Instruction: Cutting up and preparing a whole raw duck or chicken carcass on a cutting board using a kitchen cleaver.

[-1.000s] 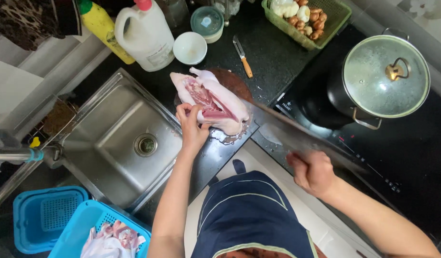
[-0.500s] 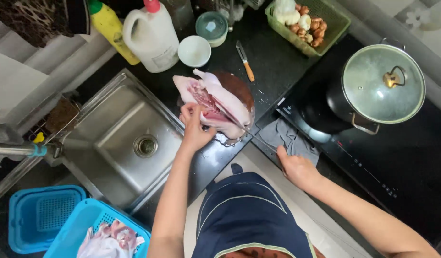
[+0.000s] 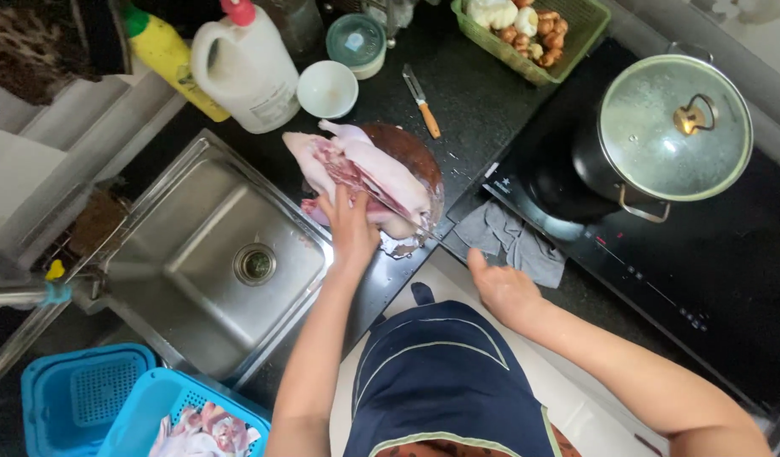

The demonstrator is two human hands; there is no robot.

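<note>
A raw plucked bird (image 3: pixel 381 173), split open, lies on a round wooden chopping board (image 3: pixel 415 152) on the dark counter beside the sink. My left hand (image 3: pixel 352 228) presses down on the bird's near side. A cleaver (image 3: pixel 398 211) shows edge-on as a thin metal line across the meat, running towards my right hand (image 3: pixel 500 288). That hand is closed at the counter's front edge, and the cleaver's handle is hidden in it.
A steel sink (image 3: pixel 195 262) lies left of the board. A lidded pot (image 3: pixel 673 127) stands on the black cooktop (image 3: pixel 711 271), with a grey cloth (image 3: pixel 513 241) beside it. Behind are a small knife (image 3: pixel 422 101), white bowl (image 3: pixel 326 89), jug (image 3: pixel 246 72), green basket (image 3: pixel 568 42). Blue baskets (image 3: pixel 153 406) sit below.
One second ago my right hand held the cleaver raised with its flat side showing over the cooktop. Now the blade is down across the bird, and the hand is lower and nearer the board.
</note>
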